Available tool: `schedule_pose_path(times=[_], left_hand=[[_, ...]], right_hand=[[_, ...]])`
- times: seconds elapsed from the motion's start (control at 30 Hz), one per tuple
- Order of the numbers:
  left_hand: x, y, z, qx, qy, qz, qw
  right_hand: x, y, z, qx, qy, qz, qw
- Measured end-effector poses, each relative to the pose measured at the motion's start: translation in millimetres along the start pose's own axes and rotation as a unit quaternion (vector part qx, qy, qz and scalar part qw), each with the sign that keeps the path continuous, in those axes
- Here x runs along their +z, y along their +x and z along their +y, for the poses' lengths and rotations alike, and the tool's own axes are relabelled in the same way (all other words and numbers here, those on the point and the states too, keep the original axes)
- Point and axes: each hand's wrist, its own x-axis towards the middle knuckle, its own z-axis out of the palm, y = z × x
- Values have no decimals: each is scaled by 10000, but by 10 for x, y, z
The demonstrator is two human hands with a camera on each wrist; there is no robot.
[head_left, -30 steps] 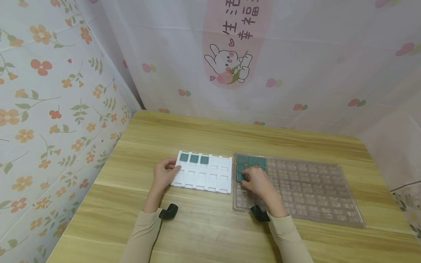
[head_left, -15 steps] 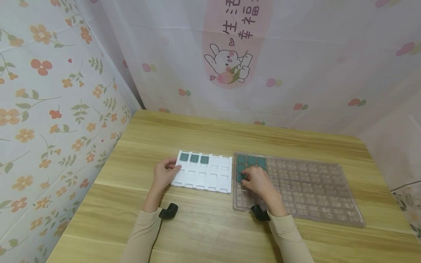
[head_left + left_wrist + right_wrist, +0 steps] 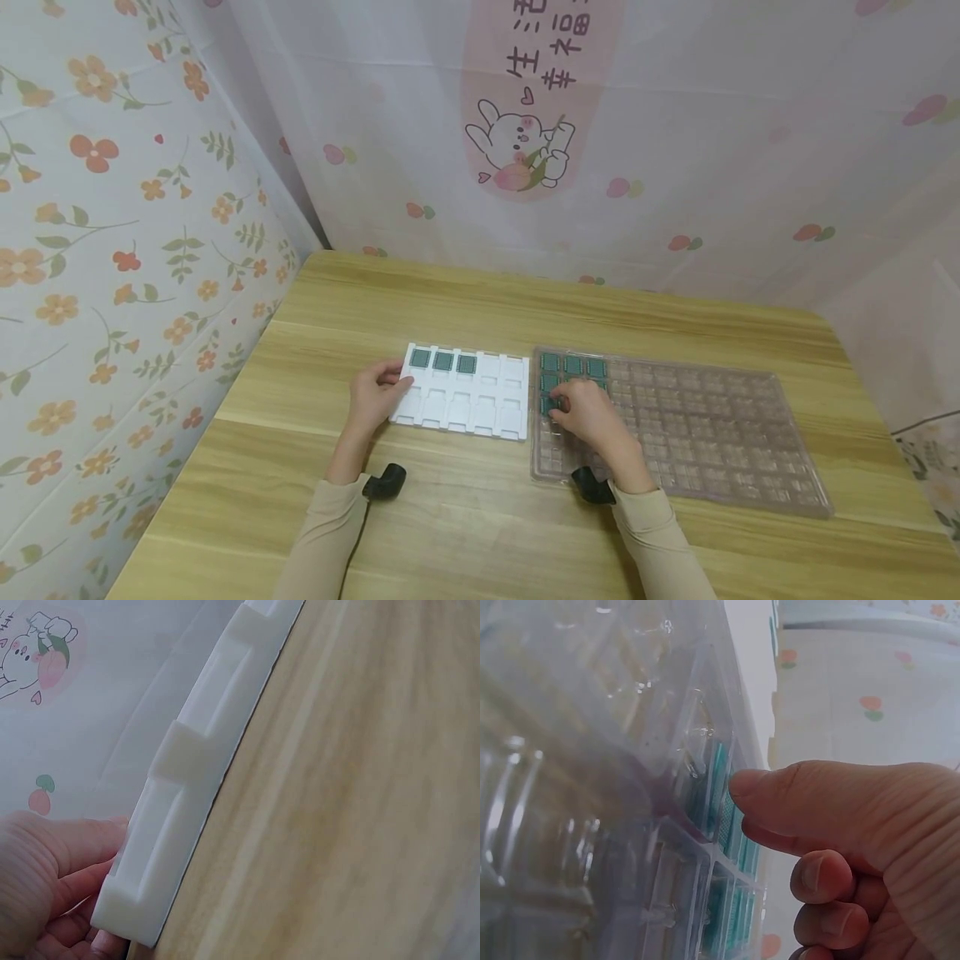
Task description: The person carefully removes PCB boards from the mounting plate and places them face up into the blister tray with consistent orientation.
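My left hand (image 3: 372, 393) grips the left edge of a white plastic tray (image 3: 459, 408), thumb on the rim and fingers curled by its side. Three small green circuit boards (image 3: 442, 362) lie in that tray's back row. In the left wrist view the tray's stepped edge (image 3: 172, 769) shows beside the thumb. My right hand (image 3: 592, 412) reaches into a clear plastic tray (image 3: 712, 433), thumb and index finger pinching a green circuit board (image 3: 547, 407) in its left column. The right wrist view has the thumb against a compartment wall; the fingertips partly hide the board.
More green circuit boards (image 3: 573, 366) fill compartments at the clear tray's back left. Both trays lie close together on the wooden table (image 3: 465, 517). A black curved piece (image 3: 386, 483) is worn at each wrist. Patterned curtains (image 3: 375, 125) hang behind and to the left.
Almost nothing differs. My right hand stays at the same board with only a slight shift of the fingers, and my left hand keeps its grip on the white tray.
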Motion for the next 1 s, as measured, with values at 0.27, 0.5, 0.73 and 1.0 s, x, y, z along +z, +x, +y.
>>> schedule_pose_path(times=[0.27, 0.5, 0.73, 1.0], left_hand=[[-2, 1, -4, 24, -62, -13, 10000], [-6, -1, -1, 52, -108, -30, 9999], [-5, 1, -8, 32, -146, -1, 9999], [-8, 3, -12, -14, -175, -6, 9998]], right_hand=[[-12, 2, -14, -147, -10, 50, 9999], [-42, 54, -66, -194, 153, 148, 9996], [-74, 138, -153, -227, 155, 107, 9996], [-84, 207, -226, -399, 369, 198, 9983]])
